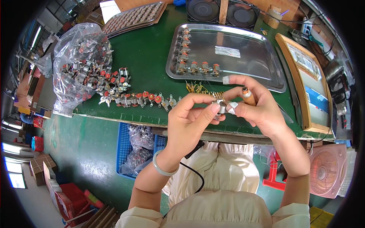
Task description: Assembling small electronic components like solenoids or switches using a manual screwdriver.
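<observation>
My left hand [190, 123] is closed, pinching a small silver metal component [219, 106] between thumb and fingers over the bench's front edge. My right hand [260, 110] meets it from the other side, its thumb against the component. Some of its fingertips are wrapped in white tape. A tool with a brown wooden handle [248, 96] is tucked in the right hand; its working end is hidden. Just beyond the hands lies a heap of thin gold-coloured metal pieces [200, 89]. Left of my left hand, a row of similar components with red ends [146, 98] lines the bench edge.
A steel tray [251, 70] holds components along its left and near sides. A clear plastic bag [81, 41] spills more at left. A filled tray [133, 19] and two black fans [203, 10] stand behind. A wood-framed panel [308, 81] lies right; a blue crate [123, 150] sits below.
</observation>
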Demonstrator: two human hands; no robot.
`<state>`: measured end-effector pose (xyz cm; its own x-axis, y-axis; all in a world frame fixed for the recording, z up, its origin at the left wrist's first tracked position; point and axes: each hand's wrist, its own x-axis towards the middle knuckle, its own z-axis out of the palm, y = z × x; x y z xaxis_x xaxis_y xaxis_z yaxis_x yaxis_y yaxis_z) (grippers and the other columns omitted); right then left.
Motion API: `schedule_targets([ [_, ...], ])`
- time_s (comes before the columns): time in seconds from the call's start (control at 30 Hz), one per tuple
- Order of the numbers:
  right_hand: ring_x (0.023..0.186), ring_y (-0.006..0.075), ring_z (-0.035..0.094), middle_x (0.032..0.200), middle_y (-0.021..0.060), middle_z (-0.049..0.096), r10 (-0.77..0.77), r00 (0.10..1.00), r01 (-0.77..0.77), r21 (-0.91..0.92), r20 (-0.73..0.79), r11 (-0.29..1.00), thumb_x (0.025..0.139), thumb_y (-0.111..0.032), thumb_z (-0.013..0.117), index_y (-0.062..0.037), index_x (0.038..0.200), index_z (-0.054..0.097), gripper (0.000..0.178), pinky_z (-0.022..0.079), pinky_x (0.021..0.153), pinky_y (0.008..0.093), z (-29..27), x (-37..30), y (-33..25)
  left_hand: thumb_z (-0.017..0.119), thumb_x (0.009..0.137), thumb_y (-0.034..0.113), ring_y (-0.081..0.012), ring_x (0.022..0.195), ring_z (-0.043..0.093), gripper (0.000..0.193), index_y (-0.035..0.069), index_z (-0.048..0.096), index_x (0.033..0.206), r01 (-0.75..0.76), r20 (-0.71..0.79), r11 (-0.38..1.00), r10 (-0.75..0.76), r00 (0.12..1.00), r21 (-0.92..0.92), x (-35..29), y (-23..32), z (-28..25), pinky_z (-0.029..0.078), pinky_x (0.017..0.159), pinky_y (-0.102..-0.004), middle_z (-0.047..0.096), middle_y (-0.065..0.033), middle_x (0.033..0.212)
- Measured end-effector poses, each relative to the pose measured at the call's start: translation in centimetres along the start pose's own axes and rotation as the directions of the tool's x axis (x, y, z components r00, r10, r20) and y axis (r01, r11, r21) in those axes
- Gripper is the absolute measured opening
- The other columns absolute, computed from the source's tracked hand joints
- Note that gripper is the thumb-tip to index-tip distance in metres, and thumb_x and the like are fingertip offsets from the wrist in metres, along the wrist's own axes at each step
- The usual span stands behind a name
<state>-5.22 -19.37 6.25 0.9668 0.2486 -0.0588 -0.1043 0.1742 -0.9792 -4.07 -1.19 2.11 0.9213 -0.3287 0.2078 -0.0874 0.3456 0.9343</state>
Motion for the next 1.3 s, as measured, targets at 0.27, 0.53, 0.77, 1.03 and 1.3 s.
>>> schedule_targets([
  [0.27, 0.071, 0.0033, 0.055, 0.101, 0.0095, 0.062, -0.002, 0.996, 0.004, 0.024, -0.084, 1.000, 0.079, -0.005, 0.065, -0.0032, 0.123, 0.043, 0.049, 0.035, 0.044, 0.0144, 0.5, -0.4, 1.0, 0.058, 0.088, 0.011, -0.0213, 0.077, 0.066, 0.019, -0.002, 0.054, 0.100, 0.022, -0.029, 0.998, -0.024, 0.999, -0.059, 0.1, 0.2, 0.4, 0.057, 0.066, -0.0296, 0.062, -0.0119, 0.090],
  [0.53, 0.071, 0.0033, 0.055, 0.098, 0.0081, 0.063, -0.034, 0.995, 0.030, -0.044, -0.093, 0.999, 0.078, -0.004, 0.065, -0.0033, 0.122, 0.044, 0.049, 0.036, 0.045, 0.0146, 0.6, -0.4, 0.3, 0.059, 0.087, 0.011, -0.0217, 0.077, 0.066, 0.019, -0.003, 0.054, 0.100, 0.042, 0.002, 0.995, -0.042, 0.999, -0.089, 0.3, 0.3, 0.4, 0.057, 0.066, -0.0302, 0.062, -0.0118, 0.090],
  [0.77, 0.069, 0.0029, 0.055, 0.095, 0.0066, 0.063, 0.004, 0.990, -0.021, -0.118, -0.139, 0.993, 0.075, -0.002, 0.064, -0.0036, 0.120, 0.045, 0.050, 0.035, 0.044, 0.0146, -0.1, -1.0, 0.5, 0.056, 0.088, 0.008, -0.0205, 0.080, 0.065, 0.016, -0.002, 0.054, 0.101, 0.031, 0.009, 0.990, -0.031, 0.999, -0.138, -0.1, 0.0, 0.4, 0.055, 0.068, -0.0292, 0.063, -0.0122, 0.090],
  [1.03, 0.064, 0.0038, 0.051, 0.086, 0.0060, 0.060, -0.265, 0.934, 0.187, -0.303, -0.241, 0.935, 0.072, 0.007, 0.060, -0.0051, 0.113, 0.042, 0.047, 0.033, 0.045, 0.0137, 1.2, -1.1, 1.3, 0.064, 0.081, 0.003, -0.0087, 0.083, 0.059, 0.023, -0.001, 0.050, 0.099, 0.019, 0.123, 0.997, -0.011, 0.992, -0.070, 0.0, 0.5, 0.1, 0.050, 0.068, -0.0219, 0.058, -0.0079, 0.099],
  [1.3, 0.065, 0.0089, 0.049, 0.088, 0.0108, 0.057, -0.589, 0.778, 0.353, -0.622, -0.219, 0.698, 0.087, -0.022, 0.041, 0.0024, 0.119, 0.043, 0.040, 0.034, 0.047, 0.0172, -1.8, -2.2, 1.6, 0.061, 0.085, 0.006, -0.0125, 0.079, 0.061, 0.024, 0.000, 0.047, 0.104, 0.046, 0.180, 0.964, 0.002, 0.984, -0.263, 1.3, 0.9, 0.5, 0.051, 0.067, -0.0239, 0.059, -0.0075, 0.092],
])
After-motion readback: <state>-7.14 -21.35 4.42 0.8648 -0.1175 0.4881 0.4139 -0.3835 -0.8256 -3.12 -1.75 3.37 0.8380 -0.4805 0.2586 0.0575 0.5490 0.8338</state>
